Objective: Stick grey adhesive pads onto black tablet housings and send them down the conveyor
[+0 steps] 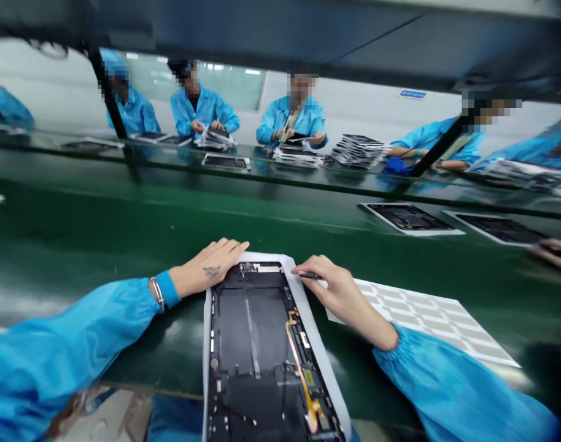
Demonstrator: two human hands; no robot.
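Green worktop [124,227] beneath open device [234,337], white wall [349,101] behind blue-jacketed co-workers [274,120].

Counting 1 open device [266,331] between left fingers [237,248] and right fingers [313,265], 1 dark tool [310,275] in the latter, 1 patch sheet [416,316] just right, 2 similar devices [408,217] beyond, rightward, 6 blue-clad people [202,113] farthest beyond.

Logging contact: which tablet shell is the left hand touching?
The nearest shell, with the orange cable; the left hand rests on its far left corner. The other shells lie farther off.
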